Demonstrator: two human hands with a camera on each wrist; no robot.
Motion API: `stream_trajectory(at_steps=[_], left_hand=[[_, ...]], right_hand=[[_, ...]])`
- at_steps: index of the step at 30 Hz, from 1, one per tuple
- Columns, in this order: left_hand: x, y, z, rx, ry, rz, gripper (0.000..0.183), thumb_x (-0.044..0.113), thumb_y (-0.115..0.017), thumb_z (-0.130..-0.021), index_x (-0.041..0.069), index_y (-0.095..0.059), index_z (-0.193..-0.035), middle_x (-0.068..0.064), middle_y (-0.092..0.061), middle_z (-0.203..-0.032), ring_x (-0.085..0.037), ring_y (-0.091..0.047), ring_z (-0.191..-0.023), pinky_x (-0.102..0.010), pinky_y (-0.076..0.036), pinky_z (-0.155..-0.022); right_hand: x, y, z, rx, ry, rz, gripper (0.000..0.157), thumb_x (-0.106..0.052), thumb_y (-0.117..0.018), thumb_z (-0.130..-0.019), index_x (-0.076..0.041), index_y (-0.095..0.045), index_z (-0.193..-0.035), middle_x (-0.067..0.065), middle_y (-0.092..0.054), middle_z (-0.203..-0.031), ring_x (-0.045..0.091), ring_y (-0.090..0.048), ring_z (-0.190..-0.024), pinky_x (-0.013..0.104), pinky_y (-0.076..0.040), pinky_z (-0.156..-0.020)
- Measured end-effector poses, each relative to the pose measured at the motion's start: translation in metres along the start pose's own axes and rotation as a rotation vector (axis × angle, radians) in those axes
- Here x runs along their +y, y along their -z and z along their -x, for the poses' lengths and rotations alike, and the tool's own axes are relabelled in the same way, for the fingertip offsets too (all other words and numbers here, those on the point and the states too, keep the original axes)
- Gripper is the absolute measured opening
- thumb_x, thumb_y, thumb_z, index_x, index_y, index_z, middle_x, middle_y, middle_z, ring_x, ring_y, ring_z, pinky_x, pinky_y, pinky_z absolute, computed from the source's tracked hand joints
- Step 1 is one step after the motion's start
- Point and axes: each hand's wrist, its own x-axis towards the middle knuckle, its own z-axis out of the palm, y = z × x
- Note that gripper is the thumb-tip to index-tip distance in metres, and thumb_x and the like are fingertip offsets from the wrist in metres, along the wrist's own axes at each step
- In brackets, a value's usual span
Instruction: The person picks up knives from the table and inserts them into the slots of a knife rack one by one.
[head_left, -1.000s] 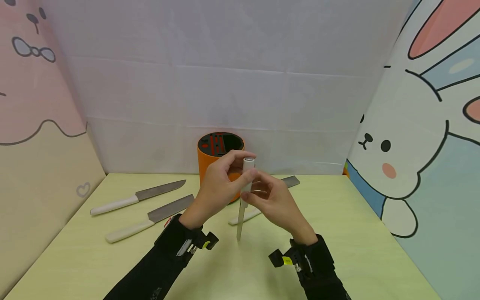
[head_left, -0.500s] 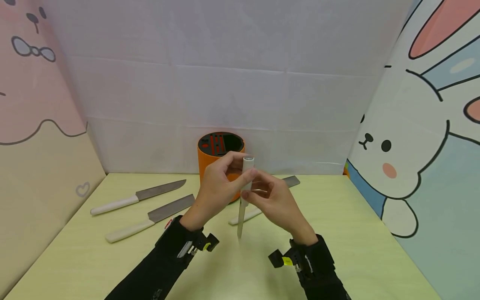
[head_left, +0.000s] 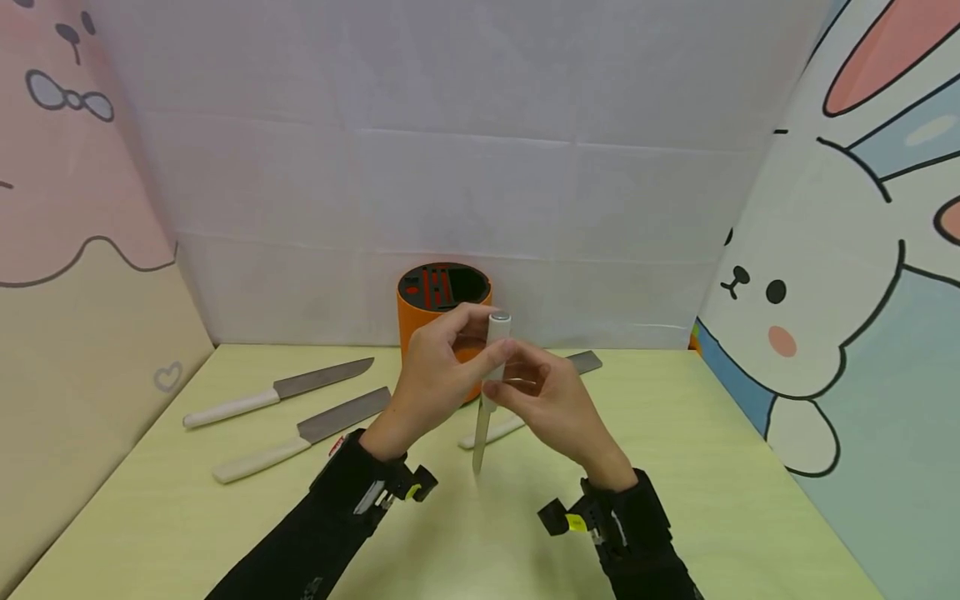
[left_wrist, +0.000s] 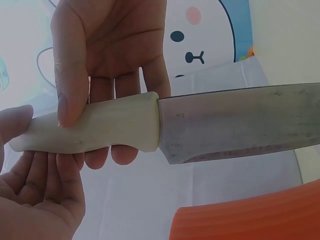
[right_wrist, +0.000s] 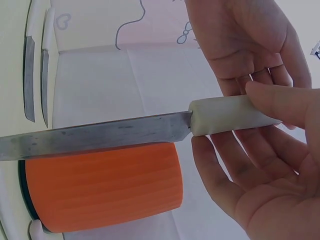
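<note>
Knife (left_wrist: 172, 122) pinched by fingers of left hand (head_left: 450, 357) and right hand (head_left: 551, 398), yellowish table (head_left: 697, 467), white backdrop (head_left: 450, 175), rabbit-print wall (head_left: 847, 275)

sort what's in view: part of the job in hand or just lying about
Job in hand:
white-handled metal knife, blade down, in left hand and right hand
orange cylindrical slotted block, probably

Lying about:
white-handled square-tipped knife
white-handled curved-tip knife
partly hidden white-handled knife

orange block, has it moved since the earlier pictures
No. In the head view, the block stands in the same spot against the back edge of the table; only the whole picture has shifted slightly.
</note>
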Motion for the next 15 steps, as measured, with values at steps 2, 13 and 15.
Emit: stream_trajectory(at_steps=[2,13,15], left_hand=[[0.011,0.001,-0.001,0.003,-0.004,-0.015,0.027,0.014,-0.069,-0.090,0.008,-0.062,-0.115,-0.003,-0.066,-0.098,-0.011,-0.062,-0.089,-0.030,-0.053,-0.082],[0.034,0.008,-0.007,0.006,-0.020,-0.039,0.025,0.004,-0.069,-0.087,0.000,-0.062,-0.111,-0.008,-0.067,-0.093,-0.016,-0.063,-0.087,-0.035,-0.054,-0.082],[0.034,0.009,-0.009,0.007,-0.027,-0.037,0.024,0.004,-0.069,-0.087,0.000,-0.062,-0.110,-0.008,-0.067,-0.092,-0.015,-0.063,-0.086,-0.034,-0.054,-0.082]], right_hand=[[0.000,0.000,0.000,0.000,0.000,0.005,0.040,-0.002,-0.067,-0.088,-0.008,-0.058,-0.127,0.005,-0.065,-0.106,0.021,-0.063,-0.097,0.032,-0.052,-0.087],[0.001,0.000,0.000,-0.010,0.003,-0.014,0.042,-0.003,-0.066,-0.089,-0.010,-0.056,-0.129,0.012,-0.065,-0.104,0.022,-0.063,-0.095,0.035,-0.052,-0.086],[0.002,0.001,0.000,-0.012,0.005,-0.022,0.041,-0.003,-0.067,-0.089,-0.009,-0.057,-0.128,0.013,-0.065,-0.104,0.023,-0.063,-0.095,0.034,-0.053,-0.086]])
